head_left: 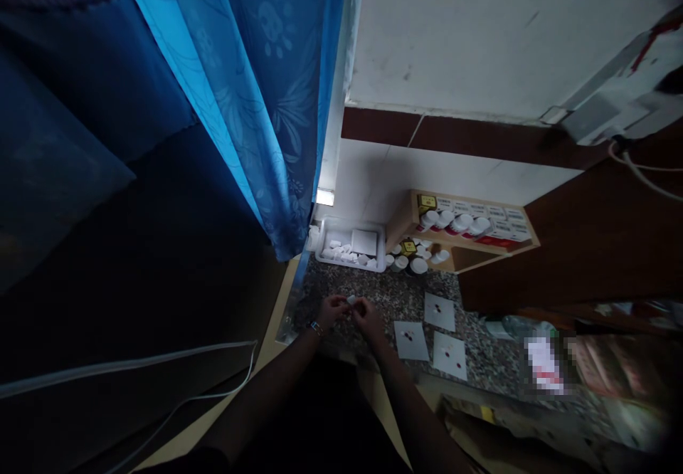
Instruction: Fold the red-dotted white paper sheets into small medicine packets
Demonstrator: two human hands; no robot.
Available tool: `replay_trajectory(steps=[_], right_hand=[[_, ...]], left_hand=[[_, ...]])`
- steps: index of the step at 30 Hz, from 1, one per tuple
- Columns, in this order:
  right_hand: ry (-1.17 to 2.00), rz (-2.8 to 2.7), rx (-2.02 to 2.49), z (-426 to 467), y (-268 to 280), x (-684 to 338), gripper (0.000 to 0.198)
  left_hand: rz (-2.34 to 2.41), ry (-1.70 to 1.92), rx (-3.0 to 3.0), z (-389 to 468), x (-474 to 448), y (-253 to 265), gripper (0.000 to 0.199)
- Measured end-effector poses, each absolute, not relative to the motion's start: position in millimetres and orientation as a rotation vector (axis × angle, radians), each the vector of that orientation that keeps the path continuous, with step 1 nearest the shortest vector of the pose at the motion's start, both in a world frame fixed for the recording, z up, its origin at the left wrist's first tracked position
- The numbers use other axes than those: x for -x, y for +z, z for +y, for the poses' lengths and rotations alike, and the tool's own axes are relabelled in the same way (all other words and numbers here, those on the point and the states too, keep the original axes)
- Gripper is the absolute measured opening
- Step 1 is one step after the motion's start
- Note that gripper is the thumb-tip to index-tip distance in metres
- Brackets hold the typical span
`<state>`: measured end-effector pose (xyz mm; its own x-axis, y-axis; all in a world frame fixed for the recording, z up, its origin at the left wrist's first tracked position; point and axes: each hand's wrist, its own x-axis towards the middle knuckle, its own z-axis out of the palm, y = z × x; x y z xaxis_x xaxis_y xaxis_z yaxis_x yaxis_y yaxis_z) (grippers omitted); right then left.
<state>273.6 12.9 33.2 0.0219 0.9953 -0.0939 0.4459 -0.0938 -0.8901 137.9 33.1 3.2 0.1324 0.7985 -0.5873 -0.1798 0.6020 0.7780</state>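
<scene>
Over the speckled counter (373, 282), my left hand (334, 310) and my right hand (368, 317) meet at the fingertips. Between them is a small white piece of folded paper (351, 299), pinched from both sides. To the right lie three paper sheets, the nearest to my hand (404, 349), another behind it (433, 322) and a third further right (442, 367), each with a few small dark and reddish pills on it. Beyond my hands stands a clear plastic tray (381, 260) with several small folded white paper packets (349, 255) and a white stack of paper (364, 241).
A wooden shelf (459, 245) holds white bottles (459, 224) and small boxes (491, 211) at the back. A blue curtain (267, 90) hangs at the left. On the right are blurred packages (613, 364). A white cable (133, 360) runs along the lower left.
</scene>
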Motion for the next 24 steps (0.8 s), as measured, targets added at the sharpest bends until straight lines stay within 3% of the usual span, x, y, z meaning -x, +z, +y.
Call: replay_trajectory(steps=[7, 13, 24], right_hand=[[1.203, -1.452, 1.522, 18.4, 38.0, -274.8, 0.012], [1.342, -0.946, 1.480, 14.4, 30.4, -263.1, 0.040], [1.238, -0.819, 1.608, 7.8, 25.9, -258.5, 0.042]], left_hand=[[1.210, 0.694, -0.734, 35.0, -133.9, 11.9, 0.041], [1.295, 0.827, -0.712, 33.5, -140.3, 16.2, 0.042], [1.378, 0.837, -0.955, 32.5, -141.6, 24.3, 0.041]])
